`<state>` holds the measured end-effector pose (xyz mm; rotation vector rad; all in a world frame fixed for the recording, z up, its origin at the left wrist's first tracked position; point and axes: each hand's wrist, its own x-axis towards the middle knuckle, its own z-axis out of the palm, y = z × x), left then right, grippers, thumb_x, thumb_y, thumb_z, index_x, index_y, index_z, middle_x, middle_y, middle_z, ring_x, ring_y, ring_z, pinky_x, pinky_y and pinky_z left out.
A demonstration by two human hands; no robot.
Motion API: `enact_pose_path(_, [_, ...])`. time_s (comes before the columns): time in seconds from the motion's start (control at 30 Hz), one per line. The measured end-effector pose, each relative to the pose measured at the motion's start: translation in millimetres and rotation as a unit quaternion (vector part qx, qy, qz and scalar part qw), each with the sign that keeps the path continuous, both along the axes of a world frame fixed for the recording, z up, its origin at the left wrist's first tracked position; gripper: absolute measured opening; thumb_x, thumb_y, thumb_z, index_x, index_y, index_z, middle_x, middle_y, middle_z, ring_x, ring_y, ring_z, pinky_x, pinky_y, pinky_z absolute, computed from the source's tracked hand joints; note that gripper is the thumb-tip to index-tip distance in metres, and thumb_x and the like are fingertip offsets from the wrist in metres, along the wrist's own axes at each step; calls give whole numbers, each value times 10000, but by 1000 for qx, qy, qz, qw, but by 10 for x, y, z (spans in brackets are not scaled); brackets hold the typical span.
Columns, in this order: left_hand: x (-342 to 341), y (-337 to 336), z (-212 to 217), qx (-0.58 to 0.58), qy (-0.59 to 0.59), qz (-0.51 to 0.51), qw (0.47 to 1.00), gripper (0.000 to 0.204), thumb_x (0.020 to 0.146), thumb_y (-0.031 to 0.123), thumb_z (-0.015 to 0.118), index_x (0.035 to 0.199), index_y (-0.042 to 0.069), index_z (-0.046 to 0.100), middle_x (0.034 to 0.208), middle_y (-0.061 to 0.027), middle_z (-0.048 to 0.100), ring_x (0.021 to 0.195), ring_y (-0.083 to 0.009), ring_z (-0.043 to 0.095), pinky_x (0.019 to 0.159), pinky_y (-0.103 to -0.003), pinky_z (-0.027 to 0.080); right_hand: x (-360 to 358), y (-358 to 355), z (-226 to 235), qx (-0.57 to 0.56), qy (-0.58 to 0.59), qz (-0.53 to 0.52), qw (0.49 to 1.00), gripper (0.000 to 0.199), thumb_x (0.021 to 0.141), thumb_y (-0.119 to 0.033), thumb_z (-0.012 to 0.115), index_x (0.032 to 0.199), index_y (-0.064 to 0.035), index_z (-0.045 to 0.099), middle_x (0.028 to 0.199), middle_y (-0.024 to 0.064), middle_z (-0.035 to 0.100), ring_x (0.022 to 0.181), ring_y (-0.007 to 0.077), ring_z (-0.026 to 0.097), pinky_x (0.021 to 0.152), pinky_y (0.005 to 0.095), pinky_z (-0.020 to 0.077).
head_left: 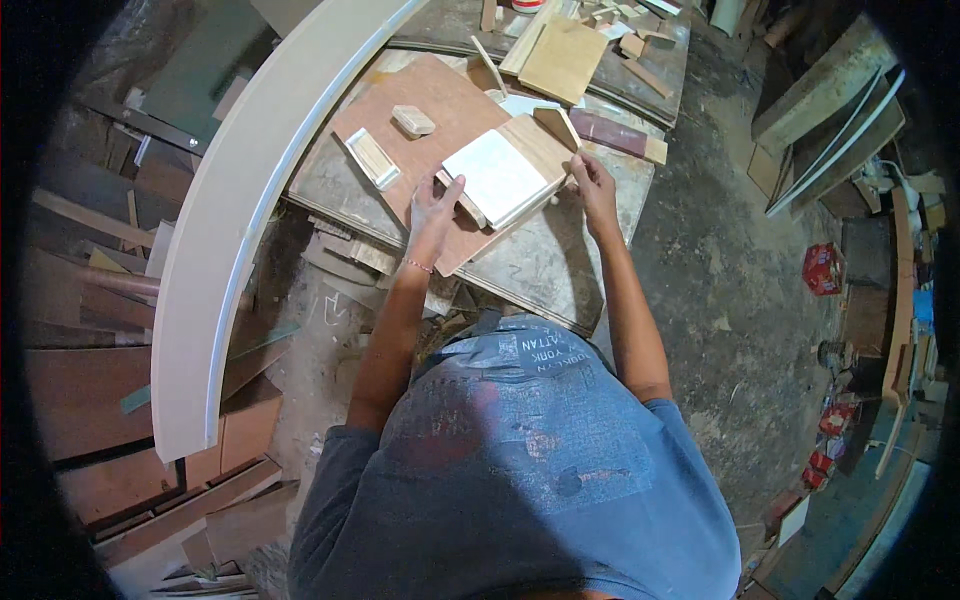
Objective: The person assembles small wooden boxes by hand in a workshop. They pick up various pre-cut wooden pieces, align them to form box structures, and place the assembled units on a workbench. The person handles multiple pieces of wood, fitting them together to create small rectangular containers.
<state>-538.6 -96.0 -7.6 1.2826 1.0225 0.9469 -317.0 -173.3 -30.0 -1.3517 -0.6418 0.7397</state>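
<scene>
In front of me lies a light wooden box-like piece [535,140] with a flat white panel [495,172] over its left part. My left hand [434,212] is closed round its left near corner, thumb on the white panel's edge. At its right end my right hand [594,188] pinches the edge, close to a small upright wooden plate with angled corners [557,127]. Both rest over a reddish-brown plywood board [415,90]. On that board, to the left, are a small eight-sided wooden block [413,121] and a shallow white-edged wooden tray [358,151].
The worktable [625,195] carries a yellowish board [563,60], a dark reddish strip [610,133] and several offcuts at the far side. A large curved pale panel [215,210] arches along the left. Wood scraps and red packages [822,269] line the floor's right side.
</scene>
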Motion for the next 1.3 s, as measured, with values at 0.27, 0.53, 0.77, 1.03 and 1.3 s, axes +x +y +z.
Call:
enact_pose_path(0.27, [28, -108, 231, -37, -27, -1, 999, 532, 757, 251, 635, 1184, 11, 427, 975, -80, 519, 868, -130, 486, 669, -247, 425, 13, 7, -70, 3, -33, -7, 999, 419, 784, -215, 610, 1083, 51, 487, 748, 55, 582, 668, 85, 522, 571, 203, 410])
enact_pose_path(0.53, [-7, -46, 136, -27, 33, 12, 999, 546, 771, 273, 616, 1209, 22, 408, 1006, -83, 513, 872, -141, 492, 652, -286, 428, -11, 15, -102, 4, 4, 2, 1000, 450, 780, -188, 622, 1117, 53, 448, 743, 43, 571, 637, 77, 502, 553, 204, 406])
enact_pose_path(0.77, [22, -12, 174, -40, 21, 31, 999, 585, 782, 310, 605, 1244, 34, 376, 1143, -121, 471, 995, -203, 480, 745, -342, 440, 14, 28, -170, 7, 2, 9, 1000, 456, 795, -177, 610, 1145, 45, 420, 822, 55, 581, 681, 83, 526, 575, 199, 425])
enact_pose_path(1.03, [-38, 159, -43, -54, -28, 1, 998, 528, 785, 310, 592, 1210, 44, 425, 1116, -113, 483, 992, -195, 468, 732, -359, 428, -89, -23, -87, 28, -289, -234, 928, 383, 796, -144, 593, 1113, 21, 455, 985, 135, 535, 890, 188, 517, 735, 291, 426])
enact_pose_path(1.3, [-57, 194, -85, -55, -30, 4, 998, 518, 771, 350, 587, 1190, 77, 452, 1116, -90, 456, 980, -193, 438, 732, -352, 400, -619, -67, 536, 34, -484, 18, 874, 402, 750, -248, 612, 1072, -33, 503, 1122, 175, 472, 1007, 288, 454, 807, 367, 367])
